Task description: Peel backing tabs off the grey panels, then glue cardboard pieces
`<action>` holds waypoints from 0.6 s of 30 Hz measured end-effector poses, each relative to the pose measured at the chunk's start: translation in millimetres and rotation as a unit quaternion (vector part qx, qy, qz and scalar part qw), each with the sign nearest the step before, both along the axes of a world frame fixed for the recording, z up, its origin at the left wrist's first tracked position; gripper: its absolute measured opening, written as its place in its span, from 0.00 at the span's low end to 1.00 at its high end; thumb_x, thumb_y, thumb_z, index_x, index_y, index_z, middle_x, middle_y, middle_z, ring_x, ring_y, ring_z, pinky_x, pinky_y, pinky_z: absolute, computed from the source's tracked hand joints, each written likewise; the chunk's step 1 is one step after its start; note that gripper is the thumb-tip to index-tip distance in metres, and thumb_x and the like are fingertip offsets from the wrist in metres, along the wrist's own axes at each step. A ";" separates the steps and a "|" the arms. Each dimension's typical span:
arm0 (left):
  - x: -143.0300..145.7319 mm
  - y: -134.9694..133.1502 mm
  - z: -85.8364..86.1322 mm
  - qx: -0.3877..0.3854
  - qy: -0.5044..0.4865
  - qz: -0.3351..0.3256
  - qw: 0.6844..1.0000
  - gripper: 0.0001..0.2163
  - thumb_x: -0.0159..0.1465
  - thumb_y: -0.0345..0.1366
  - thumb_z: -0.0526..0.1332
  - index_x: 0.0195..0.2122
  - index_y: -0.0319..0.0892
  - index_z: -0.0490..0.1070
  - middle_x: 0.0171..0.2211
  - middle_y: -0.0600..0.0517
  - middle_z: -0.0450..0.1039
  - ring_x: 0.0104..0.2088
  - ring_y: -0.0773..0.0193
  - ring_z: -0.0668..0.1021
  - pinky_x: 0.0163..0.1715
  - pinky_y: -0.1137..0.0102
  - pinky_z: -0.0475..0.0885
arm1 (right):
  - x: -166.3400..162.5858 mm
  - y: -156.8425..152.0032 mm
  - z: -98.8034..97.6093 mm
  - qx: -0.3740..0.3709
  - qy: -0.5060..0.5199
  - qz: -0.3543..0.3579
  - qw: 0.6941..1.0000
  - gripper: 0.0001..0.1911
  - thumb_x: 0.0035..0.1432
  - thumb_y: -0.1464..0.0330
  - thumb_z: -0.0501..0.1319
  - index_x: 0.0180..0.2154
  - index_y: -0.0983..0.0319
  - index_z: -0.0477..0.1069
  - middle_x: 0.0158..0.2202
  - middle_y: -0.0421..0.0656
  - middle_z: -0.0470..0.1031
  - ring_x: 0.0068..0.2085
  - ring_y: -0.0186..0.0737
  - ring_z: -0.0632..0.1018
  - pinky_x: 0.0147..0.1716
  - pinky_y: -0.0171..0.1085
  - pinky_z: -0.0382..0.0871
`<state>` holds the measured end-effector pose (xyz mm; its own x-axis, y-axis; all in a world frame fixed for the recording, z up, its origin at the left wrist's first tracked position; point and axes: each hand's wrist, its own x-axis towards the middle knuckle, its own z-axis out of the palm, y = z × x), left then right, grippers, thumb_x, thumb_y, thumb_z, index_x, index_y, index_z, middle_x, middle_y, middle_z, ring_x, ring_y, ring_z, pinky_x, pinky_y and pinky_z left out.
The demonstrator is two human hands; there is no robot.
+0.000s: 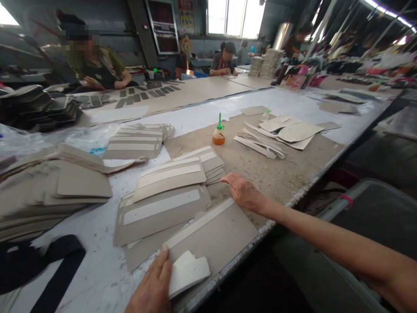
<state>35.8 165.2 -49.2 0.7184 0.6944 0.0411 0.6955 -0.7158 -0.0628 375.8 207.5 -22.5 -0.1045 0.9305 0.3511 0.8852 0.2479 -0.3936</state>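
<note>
A grey-beige board lies at the table's front edge, with a long white strip along its far side. My left hand is at the board's near left corner, fingertips at the strip's end. Several short white pieces stick out from this hand over the board. My right hand is closed at the strip's far end, its fingers curled; whatever they pinch is too small to make out. Just beyond lie overlapping boards with white strips on them.
A small glue bottle with a green nozzle stands behind the boards. Loose white strips and cut sheets lie to its right. Board stacks and a black band are at left. Co-workers sit across the table.
</note>
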 end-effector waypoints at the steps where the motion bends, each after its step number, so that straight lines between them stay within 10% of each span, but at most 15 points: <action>1: 2.2 -2.1 2.7 -0.001 -0.002 0.017 1.000 0.25 0.49 0.18 0.47 0.47 0.35 0.69 0.54 0.39 0.69 0.53 0.58 0.73 0.50 0.69 0.71 | -1.7 2.1 -1.4 -0.003 -0.005 0.003 1.000 0.20 0.52 0.82 0.49 0.45 0.66 0.70 0.41 0.50 0.74 0.46 0.44 0.72 0.48 0.42 0.67; 12: -0.1 -4.0 38.8 -0.201 -0.212 0.164 0.942 0.21 0.56 0.25 0.49 0.49 0.35 0.68 0.54 0.40 0.68 0.55 0.55 0.70 0.56 0.60 0.66 | -3.3 -27.2 -13.7 -0.104 -0.106 0.069 0.987 0.06 0.58 0.71 0.58 0.37 0.63 0.72 0.39 0.50 0.70 0.44 0.49 0.70 0.44 0.45 0.67; 15: -3.9 2.6 55.5 -0.277 -0.346 0.310 0.841 0.16 0.59 0.40 0.56 0.45 0.38 0.71 0.45 0.41 0.75 0.47 0.50 0.76 0.50 0.55 0.71 | -3.4 -20.3 -10.2 -0.099 -0.091 0.080 0.988 0.03 0.54 0.73 0.60 0.34 0.62 0.69 0.38 0.49 0.69 0.42 0.48 0.69 0.43 0.44 0.66; 18: 0.0 8.7 63.6 -0.402 -0.508 0.435 0.626 0.17 0.53 0.46 0.64 0.38 0.39 0.71 0.36 0.44 0.77 0.37 0.55 0.78 0.39 0.61 0.75 | -2.8 -17.5 -6.6 -0.108 -0.051 0.081 0.990 0.06 0.51 0.73 0.61 0.31 0.61 0.65 0.34 0.46 0.69 0.38 0.45 0.70 0.40 0.42 0.65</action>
<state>35.8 173.9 14.4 -0.0584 0.8945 -0.4433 0.2327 0.4440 0.8653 373.0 190.0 -29.1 -0.2824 0.9510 0.1259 0.8789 0.3091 -0.3634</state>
